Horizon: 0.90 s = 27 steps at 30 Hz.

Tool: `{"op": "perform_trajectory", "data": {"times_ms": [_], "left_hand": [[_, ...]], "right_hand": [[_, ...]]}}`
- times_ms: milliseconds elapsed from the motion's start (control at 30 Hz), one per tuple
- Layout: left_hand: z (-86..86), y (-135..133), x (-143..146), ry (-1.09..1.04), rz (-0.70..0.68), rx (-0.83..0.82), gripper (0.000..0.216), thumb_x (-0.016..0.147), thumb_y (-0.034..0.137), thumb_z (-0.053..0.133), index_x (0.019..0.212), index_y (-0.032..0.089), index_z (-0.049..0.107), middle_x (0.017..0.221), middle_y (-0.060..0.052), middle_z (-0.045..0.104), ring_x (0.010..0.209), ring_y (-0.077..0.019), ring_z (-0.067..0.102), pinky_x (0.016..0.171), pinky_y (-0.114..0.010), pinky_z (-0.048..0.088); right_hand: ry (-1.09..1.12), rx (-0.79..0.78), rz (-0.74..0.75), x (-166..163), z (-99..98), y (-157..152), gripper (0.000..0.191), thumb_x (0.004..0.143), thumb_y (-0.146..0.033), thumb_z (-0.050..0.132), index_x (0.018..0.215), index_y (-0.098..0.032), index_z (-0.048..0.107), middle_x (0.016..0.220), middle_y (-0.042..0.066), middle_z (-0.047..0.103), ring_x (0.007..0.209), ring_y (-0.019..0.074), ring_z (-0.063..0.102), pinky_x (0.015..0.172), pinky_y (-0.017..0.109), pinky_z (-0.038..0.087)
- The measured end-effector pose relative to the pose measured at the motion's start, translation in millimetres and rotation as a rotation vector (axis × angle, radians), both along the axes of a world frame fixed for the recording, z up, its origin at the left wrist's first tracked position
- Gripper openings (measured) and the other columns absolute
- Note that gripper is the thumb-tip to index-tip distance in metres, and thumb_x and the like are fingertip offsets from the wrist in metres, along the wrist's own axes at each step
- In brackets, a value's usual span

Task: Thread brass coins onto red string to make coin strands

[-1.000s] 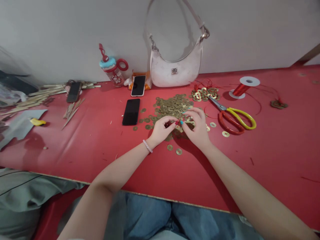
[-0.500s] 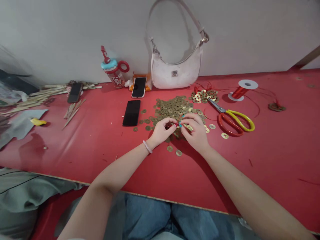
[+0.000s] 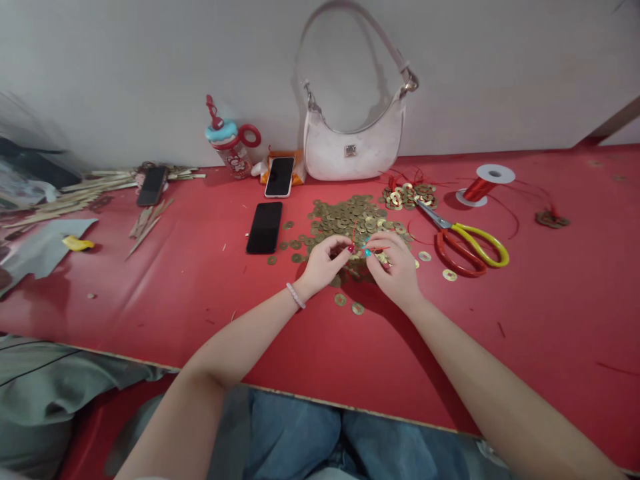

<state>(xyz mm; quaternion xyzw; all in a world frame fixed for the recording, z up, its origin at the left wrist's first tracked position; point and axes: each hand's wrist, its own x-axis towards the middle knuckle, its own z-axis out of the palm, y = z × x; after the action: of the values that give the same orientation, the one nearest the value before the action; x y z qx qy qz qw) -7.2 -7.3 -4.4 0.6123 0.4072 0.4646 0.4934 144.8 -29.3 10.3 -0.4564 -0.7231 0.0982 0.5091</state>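
Pinching red thread [image 3: 354, 231] between both hands, just above the coin pile [image 3: 345, 215] mid-table. Left hand [image 3: 327, 262]: grip narrow, thumb and finger together on the thread, one strand standing up past the fingertips; looks like the steadying side. Right hand [image 3: 395, 272]: grip narrow too, thumb and finger on the thread, a short length showing back toward the palm, presumably for fine control of it. Coin on it or not: can't tell, too small, fingers in the way.

Coins sit on the red table [image 3: 310, 347] under and beyond the hands, likely for easy reach; two loose coins [image 3: 355, 309] lie on the near side. Scissors [image 3: 452, 225] lie right, tips at a threaded coin bunch [image 3: 409, 195], handles pointing near right, which would suit a right-hand pick-up. Thread spool [image 3: 477, 190] stands on its white flange at far right, strand trailing right toward a second bunch [image 3: 553, 219]. Black phone [image 3: 265, 229] flat, left of the pile. Handbag [image 3: 353, 157] and cup [image 3: 236, 159] stand far, by the wall, probably parked out of the arms' way
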Motion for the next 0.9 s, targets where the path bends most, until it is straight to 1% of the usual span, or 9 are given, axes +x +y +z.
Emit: {"op": "perform_trajectory", "data": {"times_ms": [100,200,267,367,467,600,733,900], "left_hand": [[-0.3,1,-1,0.046,0.074,0.009,0.016,0.077,0.027,0.054,0.086,0.015,0.06,0.073,-0.002,0.061,0.059,-0.0081,0.052,0.054,-0.02,0.043],[0.6,2,-2,0.118,0.148,0.043,0.016,0.076,0.026,0.055,0.085,0.014,0.063,0.077,-0.004,0.064,0.065,-0.0106,0.055,0.06,-0.023,0.046],[1.6,2,-2,0.155,0.16,0.076,0.016,0.076,0.023,0.055,0.085,0.014,0.064,0.081,-0.005,0.065,0.068,-0.0115,0.057,0.063,-0.024,0.047],[3.3,0,-2,0.224,0.119,0.162,0.015,0.075,0.019,0.055,0.086,0.016,0.065,0.085,-0.005,0.066,0.073,-0.0123,0.058,0.068,-0.025,0.047],[4.7,-1,-3,0.293,0.056,0.245,0.017,0.073,0.015,0.055,0.086,0.016,0.066,0.085,-0.005,0.066,0.076,-0.0129,0.058,0.072,-0.027,0.047],[6.6,-2,-3,0.332,-0.005,0.27,0.018,0.071,0.012,0.054,0.084,0.016,0.066,0.082,-0.004,0.064,0.072,-0.0121,0.058,0.069,-0.026,0.047],[8.6,-3,-3,0.335,-0.051,0.282,0.016,0.073,0.015,0.054,0.083,0.016,0.066,0.082,-0.004,0.065,0.071,-0.0118,0.057,0.067,-0.025,0.046],[9.7,-4,-2,0.353,-0.044,0.261,0.016,0.074,0.016,0.054,0.085,0.016,0.066,0.082,-0.005,0.064,0.068,-0.0112,0.056,0.064,-0.024,0.045]], "right_hand": [[0.043,0.014,-0.027,1,1.5,-1,0.009,0.073,-0.014,0.051,0.076,-0.022,0.055,0.08,0.004,0.059,0.079,0.0185,0.056,0.074,0.037,0.047],[0.092,0.042,-0.057,3,2.2,-1,0.011,0.072,-0.013,0.051,0.078,-0.022,0.055,0.076,0.003,0.059,0.074,0.0177,0.056,0.069,0.035,0.047],[0.078,0.052,-0.033,3,1.8,-1,0.012,0.071,-0.013,0.052,0.078,-0.022,0.056,0.078,0.003,0.059,0.075,0.018,0.056,0.07,0.036,0.047],[-0.024,0.061,0.015,4,0.9,-1,0.011,0.07,-0.016,0.054,0.076,-0.023,0.059,0.082,0.004,0.06,0.081,0.0198,0.055,0.076,0.04,0.045],[-0.105,0.08,0.016,4,0.8,1,0.011,0.069,-0.018,0.057,0.074,-0.025,0.062,0.085,0.003,0.061,0.086,0.0214,0.054,0.08,0.043,0.042],[-0.109,0.075,-0.002,5,0.2,4,0.011,0.07,-0.018,0.057,0.074,-0.025,0.064,0.089,0.004,0.061,0.09,0.0219,0.053,0.083,0.044,0.041],[-0.077,-0.02,-0.004,6,-2.9,8,0.01,0.072,-0.018,0.054,0.074,-0.024,0.063,0.079,0.003,0.061,0.082,0.0201,0.054,0.078,0.041,0.044],[-0.012,-0.156,-0.016,5,-6.1,10,0.008,0.071,-0.017,0.052,0.071,-0.02,0.06,0.073,0.003,0.06,0.074,0.0178,0.056,0.071,0.035,0.046]]}}
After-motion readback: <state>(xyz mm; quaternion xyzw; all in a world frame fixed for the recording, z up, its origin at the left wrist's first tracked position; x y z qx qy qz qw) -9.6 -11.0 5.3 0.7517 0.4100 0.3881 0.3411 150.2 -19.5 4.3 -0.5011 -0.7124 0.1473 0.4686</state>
